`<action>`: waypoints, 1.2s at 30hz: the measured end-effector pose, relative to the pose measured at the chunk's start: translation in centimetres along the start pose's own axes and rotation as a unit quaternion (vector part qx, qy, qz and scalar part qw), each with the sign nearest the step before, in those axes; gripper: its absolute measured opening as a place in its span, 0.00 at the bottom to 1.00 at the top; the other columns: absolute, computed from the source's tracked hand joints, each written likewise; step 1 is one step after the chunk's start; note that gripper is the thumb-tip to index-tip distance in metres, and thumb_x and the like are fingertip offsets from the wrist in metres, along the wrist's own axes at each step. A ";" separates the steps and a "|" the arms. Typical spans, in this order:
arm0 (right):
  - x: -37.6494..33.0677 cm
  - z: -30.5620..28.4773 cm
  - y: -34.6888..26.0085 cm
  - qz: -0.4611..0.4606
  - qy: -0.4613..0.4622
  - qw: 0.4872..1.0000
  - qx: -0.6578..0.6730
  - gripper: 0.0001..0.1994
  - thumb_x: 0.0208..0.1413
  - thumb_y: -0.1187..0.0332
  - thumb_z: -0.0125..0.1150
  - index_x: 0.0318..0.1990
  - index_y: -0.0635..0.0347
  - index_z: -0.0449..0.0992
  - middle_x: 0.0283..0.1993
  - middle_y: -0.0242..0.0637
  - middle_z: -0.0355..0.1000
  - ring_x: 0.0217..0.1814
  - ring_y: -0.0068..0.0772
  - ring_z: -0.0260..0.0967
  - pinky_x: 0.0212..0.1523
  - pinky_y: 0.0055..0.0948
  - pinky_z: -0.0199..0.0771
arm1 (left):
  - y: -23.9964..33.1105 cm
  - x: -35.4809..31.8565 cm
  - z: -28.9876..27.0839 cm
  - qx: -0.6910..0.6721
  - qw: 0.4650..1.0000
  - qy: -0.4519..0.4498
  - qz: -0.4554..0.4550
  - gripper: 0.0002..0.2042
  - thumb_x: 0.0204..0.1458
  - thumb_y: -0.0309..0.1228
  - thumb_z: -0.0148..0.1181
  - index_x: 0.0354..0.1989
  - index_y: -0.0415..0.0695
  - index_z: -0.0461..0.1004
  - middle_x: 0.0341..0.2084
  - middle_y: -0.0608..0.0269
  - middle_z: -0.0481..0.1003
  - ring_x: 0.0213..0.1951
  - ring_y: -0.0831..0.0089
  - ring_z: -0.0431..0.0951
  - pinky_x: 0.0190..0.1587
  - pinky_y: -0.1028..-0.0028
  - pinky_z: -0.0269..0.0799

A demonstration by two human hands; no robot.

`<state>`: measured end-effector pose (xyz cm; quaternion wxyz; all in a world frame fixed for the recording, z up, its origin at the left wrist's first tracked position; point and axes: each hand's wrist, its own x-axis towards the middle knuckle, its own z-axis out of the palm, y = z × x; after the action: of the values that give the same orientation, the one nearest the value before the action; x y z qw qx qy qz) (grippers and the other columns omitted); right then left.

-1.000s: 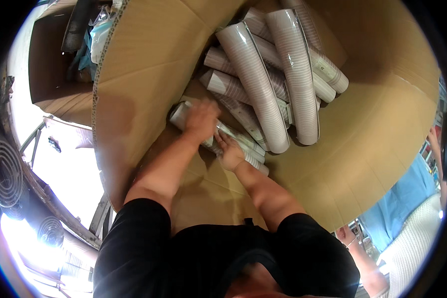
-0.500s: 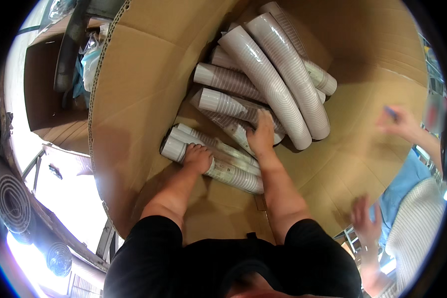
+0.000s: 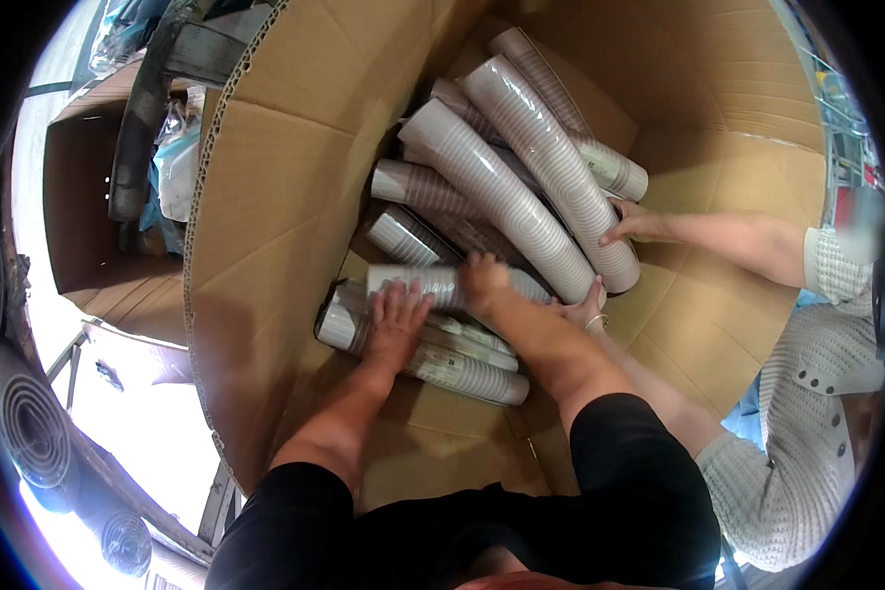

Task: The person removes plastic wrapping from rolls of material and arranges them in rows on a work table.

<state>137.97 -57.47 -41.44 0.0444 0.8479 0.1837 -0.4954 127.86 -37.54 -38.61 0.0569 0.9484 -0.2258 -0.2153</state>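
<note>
Clear-wrapped sleeves of stacked cups fill part of a large cardboard box [image 3: 600, 393]. One sleeve of cups [image 3: 444, 285] lies crosswise in front of me, slightly blurred. My right hand [image 3: 489, 283] has its fingers bent over the top of this sleeve. My left hand [image 3: 393, 320] rests against its left part, fingers stretched out and spread. Beneath and nearer to me, a labelled sleeve [image 3: 462, 374] lies beside other sleeves along the near left of the box. Farther off, longer sleeves [image 3: 506, 202] are piled at a slant.
A co-worker in a pale knitted top reaches in from the right. One co-worker's hand [image 3: 631, 224] touches a long sleeve; the other hand [image 3: 585, 307] is beside my right forearm. Left of the box wall [image 3: 265, 177] stand another carton [image 3: 79, 197] and rolled material [image 3: 34, 413].
My right hand moved nearer with a sleeve, now above the front ones. My left hand's fingers have spread. The co-worker's hands have come into the box onto the pile.
</note>
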 end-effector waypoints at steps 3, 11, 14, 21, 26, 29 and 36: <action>-1.7 -0.8 -2.2 -0.091 -0.142 0.985 0.020 0.38 0.37 0.49 0.74 0.56 0.60 0.75 0.63 0.49 0.66 0.63 0.51 0.66 0.57 0.38 0.74 | -0.2 1.7 -0.5 0.003 0.993 -0.036 0.108 0.28 0.49 0.35 0.60 0.62 0.52 0.66 0.64 0.60 0.61 0.67 0.59 0.59 0.70 0.50 0.49; 2.0 -1.8 3.5 0.111 0.307 0.918 0.223 0.36 0.49 0.56 0.65 0.67 0.50 0.63 0.67 0.44 0.59 0.72 0.48 0.53 0.71 0.48 0.52 | -1.8 4.2 -1.2 -0.089 0.941 -0.299 0.128 0.30 0.37 0.40 0.72 0.54 0.54 0.74 0.51 0.66 0.73 0.58 0.64 0.69 0.65 0.57 0.56; 3.7 -2.3 5.8 0.122 0.349 0.927 0.068 0.32 0.54 0.62 0.60 0.69 0.48 0.61 0.67 0.41 0.60 0.71 0.48 0.53 0.71 0.48 0.52 | -1.6 4.3 -1.3 -0.067 0.945 -0.293 0.126 0.33 0.37 0.41 0.73 0.57 0.54 0.72 0.55 0.66 0.72 0.60 0.64 0.69 0.64 0.56 0.57; 3.5 -5.0 7.7 0.060 0.120 0.991 0.022 0.38 0.47 0.59 0.66 0.68 0.53 0.61 0.61 0.45 0.65 0.65 0.47 0.61 0.63 0.42 0.66 | -1.5 3.7 -2.0 -0.071 0.946 -0.292 0.119 0.36 0.37 0.43 0.73 0.60 0.53 0.70 0.54 0.66 0.72 0.61 0.64 0.67 0.64 0.54 0.56; -2.7 -0.4 5.0 -0.128 -0.074 0.961 0.235 0.52 0.27 0.53 0.78 0.66 0.63 0.63 0.60 0.55 0.68 0.66 0.56 0.62 0.66 0.41 0.64 | -2.1 0.9 -4.1 -0.142 0.965 -0.157 0.155 0.29 0.41 0.46 0.70 0.54 0.53 0.75 0.51 0.66 0.73 0.58 0.64 0.67 0.60 0.54 0.57; -5.8 3.4 3.2 -0.125 -0.248 0.818 0.503 0.54 0.42 0.38 0.69 0.71 0.63 0.55 0.72 0.55 0.55 0.75 0.53 0.50 0.73 0.41 0.52 | -3.0 0.6 -4.2 -0.235 0.957 -0.108 0.134 0.15 0.47 0.46 0.66 0.37 0.50 0.80 0.39 0.57 0.76 0.47 0.57 0.73 0.49 0.54 0.66; -6.2 6.2 0.2 -0.121 -0.240 0.849 0.455 0.58 0.46 0.25 0.56 0.72 0.66 0.52 0.72 0.59 0.54 0.76 0.54 0.50 0.73 0.41 0.49 | -2.1 8.2 1.8 -0.371 0.894 0.108 -0.228 0.12 0.51 0.34 0.62 0.39 0.40 0.76 0.42 0.51 0.76 0.48 0.51 0.74 0.51 0.57 0.71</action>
<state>130.21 -60.96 -39.29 -0.3644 0.5986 0.0225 -0.7130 134.53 -39.37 -43.78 0.3784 0.9010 0.1005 -0.1868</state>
